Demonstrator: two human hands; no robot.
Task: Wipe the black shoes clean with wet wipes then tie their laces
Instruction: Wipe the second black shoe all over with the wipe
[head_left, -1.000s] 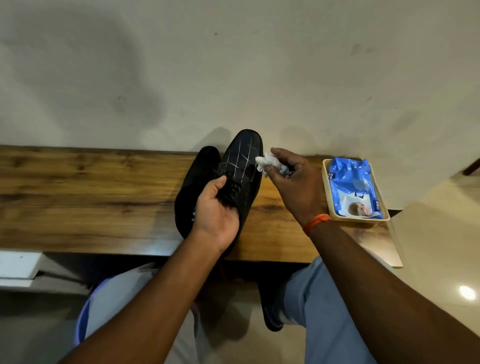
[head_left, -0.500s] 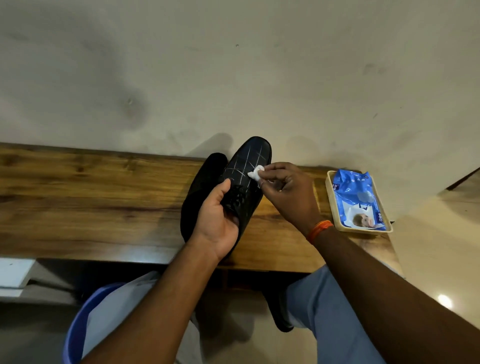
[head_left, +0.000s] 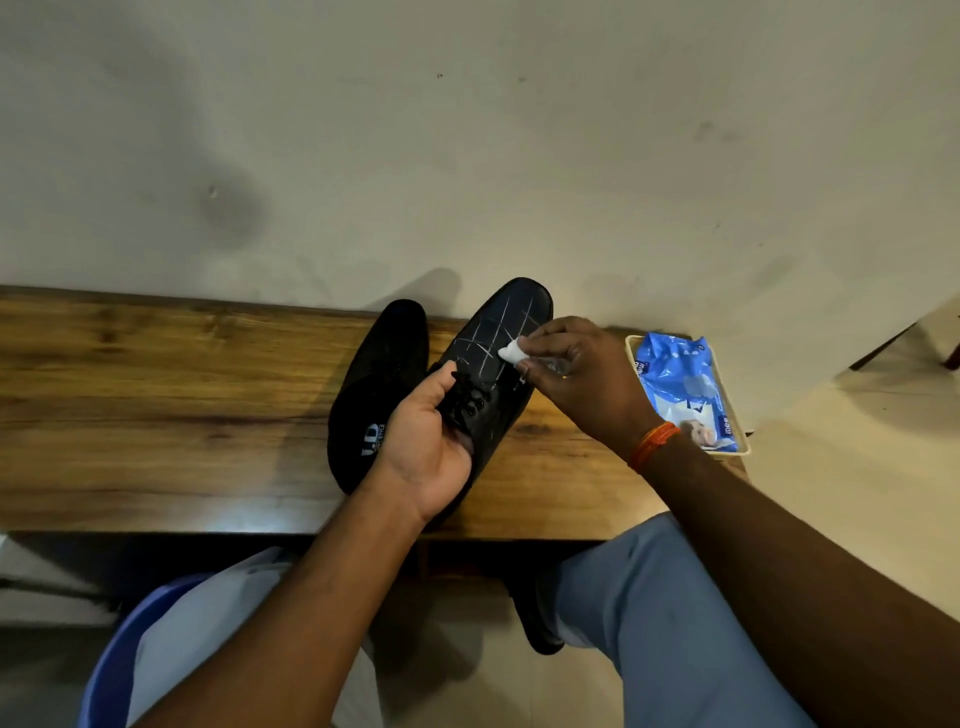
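On the wooden worktop (head_left: 156, 395), my left hand (head_left: 426, 441) grips the black shoe (head_left: 498, 332) by its laced middle, toe toward the wall, while my right hand (head_left: 576, 374) pinches a white wipe (head_left: 511, 352) against its toe. The second shoe (head_left: 374, 384) lies just beside; the wipes pack (head_left: 680, 384) sits in a tray (head_left: 631, 345).

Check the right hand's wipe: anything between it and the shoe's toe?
Nothing visible. The right hand presses the wipe straight onto the held shoe; the left hand grips farther back, by the laces.
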